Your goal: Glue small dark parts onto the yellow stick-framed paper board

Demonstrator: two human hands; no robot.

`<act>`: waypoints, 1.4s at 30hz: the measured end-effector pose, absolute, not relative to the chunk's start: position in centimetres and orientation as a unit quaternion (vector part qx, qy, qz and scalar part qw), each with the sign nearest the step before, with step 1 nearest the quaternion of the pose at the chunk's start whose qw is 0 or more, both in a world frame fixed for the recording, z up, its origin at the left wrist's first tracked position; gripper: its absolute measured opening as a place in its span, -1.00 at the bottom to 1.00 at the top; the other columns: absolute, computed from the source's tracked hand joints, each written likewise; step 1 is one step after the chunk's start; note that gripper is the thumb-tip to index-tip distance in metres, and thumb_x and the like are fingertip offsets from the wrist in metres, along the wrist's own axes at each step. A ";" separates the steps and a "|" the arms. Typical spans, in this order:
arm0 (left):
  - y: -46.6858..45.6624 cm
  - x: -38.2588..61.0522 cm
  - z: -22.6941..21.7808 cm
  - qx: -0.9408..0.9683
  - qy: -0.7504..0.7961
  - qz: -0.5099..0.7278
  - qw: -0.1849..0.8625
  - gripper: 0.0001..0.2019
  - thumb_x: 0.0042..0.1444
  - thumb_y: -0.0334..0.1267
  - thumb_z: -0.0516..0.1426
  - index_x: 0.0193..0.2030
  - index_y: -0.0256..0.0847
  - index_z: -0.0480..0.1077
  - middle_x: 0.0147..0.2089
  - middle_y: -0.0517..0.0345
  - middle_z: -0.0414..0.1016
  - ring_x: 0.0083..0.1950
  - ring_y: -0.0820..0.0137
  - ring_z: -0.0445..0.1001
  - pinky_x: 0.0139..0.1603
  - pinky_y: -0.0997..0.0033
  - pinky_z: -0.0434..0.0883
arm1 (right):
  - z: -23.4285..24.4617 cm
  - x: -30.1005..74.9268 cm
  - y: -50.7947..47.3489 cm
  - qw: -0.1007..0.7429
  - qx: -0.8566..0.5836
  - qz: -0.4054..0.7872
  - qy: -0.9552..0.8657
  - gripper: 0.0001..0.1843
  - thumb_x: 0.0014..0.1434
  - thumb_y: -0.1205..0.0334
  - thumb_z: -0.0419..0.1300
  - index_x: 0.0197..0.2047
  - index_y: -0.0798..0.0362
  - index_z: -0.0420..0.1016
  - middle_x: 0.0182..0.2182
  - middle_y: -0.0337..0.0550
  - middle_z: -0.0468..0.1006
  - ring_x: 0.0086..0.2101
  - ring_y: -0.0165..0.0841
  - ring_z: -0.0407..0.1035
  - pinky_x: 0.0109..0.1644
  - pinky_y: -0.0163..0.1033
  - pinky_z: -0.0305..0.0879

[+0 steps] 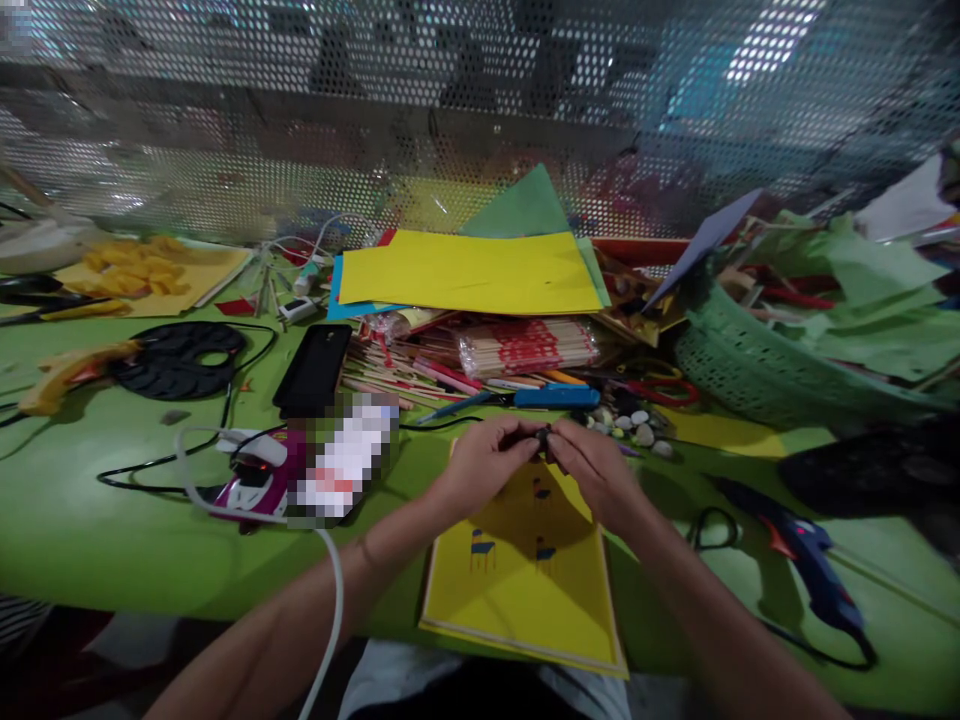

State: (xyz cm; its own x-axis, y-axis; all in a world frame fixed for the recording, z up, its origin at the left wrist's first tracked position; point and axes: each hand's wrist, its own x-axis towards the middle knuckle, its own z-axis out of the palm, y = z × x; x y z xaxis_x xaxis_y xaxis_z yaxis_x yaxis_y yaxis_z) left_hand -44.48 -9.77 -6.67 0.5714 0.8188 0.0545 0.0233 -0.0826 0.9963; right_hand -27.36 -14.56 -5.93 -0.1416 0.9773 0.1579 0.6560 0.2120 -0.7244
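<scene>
Handling a small dark piece (pixel 544 440), both hands together.
My left hand (pixel 491 458) and right hand (pixel 594 468) pinch it above the far end of the rectangular yellow board (pixel 517 612); next, I judge, calls for fine, steady fingertips.

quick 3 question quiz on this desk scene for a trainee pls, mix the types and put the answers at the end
1. True or false: the left hand and the right hand meet at a small dark piece.
2. How many chair-shaped figures show on the yellow board?
3. Which of these lies to the right of the right hand?
a) the black phone
b) the blue glue gun
c) the purple power strip

Key:
1. True; the fingers of both hands come together at it.
2. Three.
3. b; the other two lie to the left of the hands.
</scene>
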 end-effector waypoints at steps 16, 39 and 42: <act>-10.1 -44.2 -7.0 0.665 0.332 0.378 0.552 -0.77 0.17 -0.30 0.11 -0.06 -0.25 0.49 -0.11 0.03 0.59 -0.12 0.33 0.53 -0.04 0.38 0.42 | -6.4 -27.4 -14.7 0.351 -0.584 0.269 -0.681 -0.63 0.37 0.06 -0.14 -0.45 -0.03 0.15 -0.53 -0.27 0.25 -0.47 -0.35 0.18 -0.39 -0.26 0.10; -10.5 -43.9 -7.1 0.627 0.323 0.393 0.590 -0.82 0.14 -0.29 0.14 -0.14 -0.29 0.45 -0.17 0.02 0.57 -0.17 0.37 0.51 -0.08 0.40 0.42 | -6.1 -27.3 -14.7 0.359 -0.567 0.289 -0.682 -0.67 0.36 0.08 -0.10 -0.43 -0.01 0.14 -0.52 -0.30 0.22 -0.46 -0.37 0.14 -0.37 -0.26 0.07; -10.4 -43.9 -7.5 0.628 0.338 0.393 0.580 -0.82 0.14 -0.29 0.14 -0.12 -0.28 0.44 -0.14 0.02 0.57 -0.15 0.36 0.51 -0.06 0.38 0.42 | -5.9 -27.2 -14.7 0.355 -0.564 0.285 -0.689 -0.70 0.35 0.11 -0.11 -0.40 -0.01 0.20 -0.49 -0.29 0.27 -0.44 -0.37 0.19 -0.35 -0.27 0.09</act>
